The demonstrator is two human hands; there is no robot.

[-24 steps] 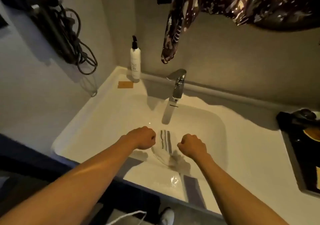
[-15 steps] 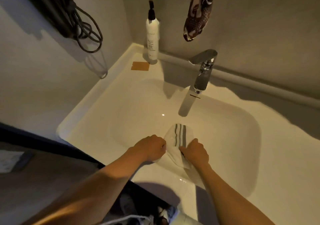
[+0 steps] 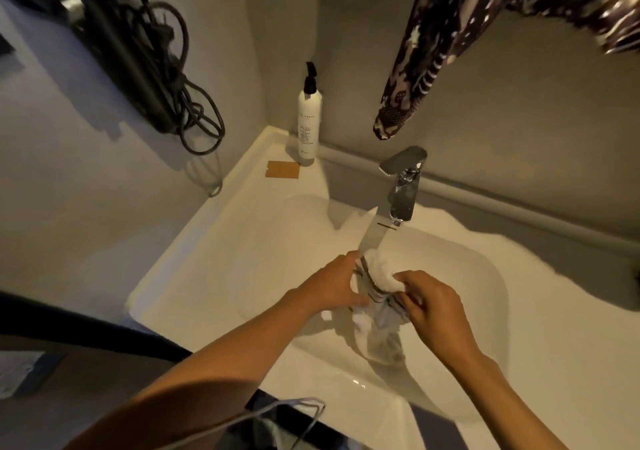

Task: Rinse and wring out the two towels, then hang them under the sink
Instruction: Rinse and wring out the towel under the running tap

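Towel [image 3: 379, 276] bunched between both hands over the sink [image 3: 214, 276] basin, under the faucet [image 3: 403, 186].

The left hand [image 3: 332, 288] is closed on the towel's left side and the right hand [image 3: 433, 306] pinches its bunched top from the right, so the cloth sits directly between them, equally close to each. Its long axis runs from the far end near the spout down toward the near rim, with the loose tail hanging below the hands; wringing would call for twisting along that line. Whether water is running is hard to tell in the dim light. Only one striped towel is clearly visible; the second, and the space under the sink, are out of view.
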